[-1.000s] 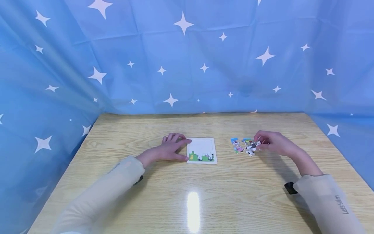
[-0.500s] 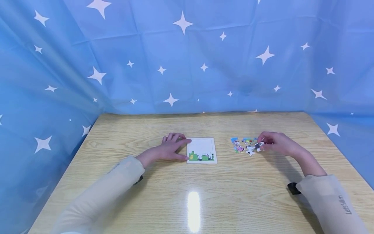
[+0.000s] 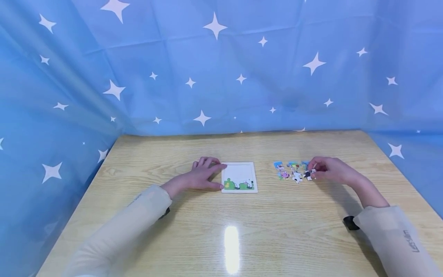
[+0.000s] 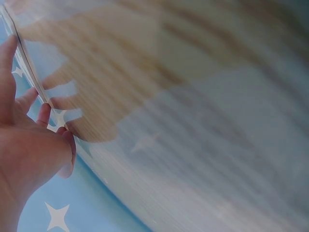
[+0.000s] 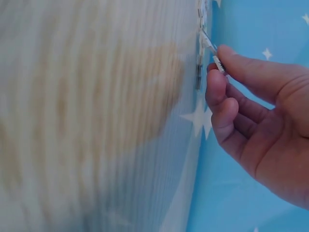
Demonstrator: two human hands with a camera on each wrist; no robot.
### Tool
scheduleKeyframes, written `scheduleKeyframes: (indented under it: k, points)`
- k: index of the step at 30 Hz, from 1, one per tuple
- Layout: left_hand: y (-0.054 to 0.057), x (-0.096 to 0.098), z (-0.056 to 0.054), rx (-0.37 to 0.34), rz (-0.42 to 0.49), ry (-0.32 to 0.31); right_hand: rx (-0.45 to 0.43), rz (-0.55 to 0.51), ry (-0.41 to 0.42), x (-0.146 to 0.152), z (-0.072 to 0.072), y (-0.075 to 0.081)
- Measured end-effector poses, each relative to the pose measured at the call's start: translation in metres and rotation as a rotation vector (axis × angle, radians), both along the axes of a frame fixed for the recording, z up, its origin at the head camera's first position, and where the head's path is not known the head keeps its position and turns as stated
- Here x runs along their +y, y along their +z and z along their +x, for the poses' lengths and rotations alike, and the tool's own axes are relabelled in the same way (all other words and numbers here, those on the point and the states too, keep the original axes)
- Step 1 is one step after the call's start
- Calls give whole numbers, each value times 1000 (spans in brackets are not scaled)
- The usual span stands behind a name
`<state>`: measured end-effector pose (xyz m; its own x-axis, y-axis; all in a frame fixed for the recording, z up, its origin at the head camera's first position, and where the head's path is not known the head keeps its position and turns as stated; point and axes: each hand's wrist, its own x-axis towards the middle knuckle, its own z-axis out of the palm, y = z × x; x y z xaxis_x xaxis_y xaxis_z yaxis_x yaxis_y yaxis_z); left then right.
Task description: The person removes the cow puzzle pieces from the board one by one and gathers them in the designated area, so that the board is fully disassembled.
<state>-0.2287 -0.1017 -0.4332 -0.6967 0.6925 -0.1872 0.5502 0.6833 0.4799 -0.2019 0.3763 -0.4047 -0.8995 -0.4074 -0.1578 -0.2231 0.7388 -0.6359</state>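
A square puzzle board [image 3: 239, 172] lies on the table, with a picture of white legs on green grass along its lower part and a blank white area above. My left hand [image 3: 200, 178] rests at its left edge, fingers spread, thumb and forefinger touching the two left corners. To the right, my right hand [image 3: 330, 170] pinches a black-and-white puzzle piece [image 3: 307, 175] between thumb and fingers. In the right wrist view that piece [image 5: 219, 64] is tilted off the tabletop. Beside it lie several loose puzzle pieces [image 3: 296, 177], one with a pink animal [image 3: 285, 175].
The wood-grain table [image 3: 194, 231] reaches back to a blue curtain [image 3: 228, 57] with white stars, which also hangs along the left and right sides. A bright light reflection shows on the tabletop near the front.
My right hand has drawn the black-and-white piece rightward, away from the white piece it overlapped, uncovering more of the pieces behind. The left hand and the board have stayed put.
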Motion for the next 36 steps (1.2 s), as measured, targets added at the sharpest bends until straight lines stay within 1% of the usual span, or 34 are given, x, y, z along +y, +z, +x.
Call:
scheduleKeyframes:
  k: [6, 13, 18, 23, 29, 33, 36]
  points:
    - [-3, 1, -2, 3, -15, 0, -18, 11, 13, 2, -1, -4]
    - [-2, -2, 0, -9, -15, 8, -38, 65, 20, -1, -4, -4]
    - [-2, -2, -2, 2, -21, 2, -49, 92, 12, -1, -3, -3]
    - [-2, -1, -4, -7, -20, 0, -50, 96, 10, 0, -3, -2]
    - [-2, 0, -4, -22, -16, -2, -81, 93, 6, 0, -1, -4]
    - [-2, -1, -4, -24, -12, 0, -73, 96, 4, -1, -1, -4]
    - [-1, -1, -4, -20, -14, 3, -45, 100, 5, -4, -1, -3]
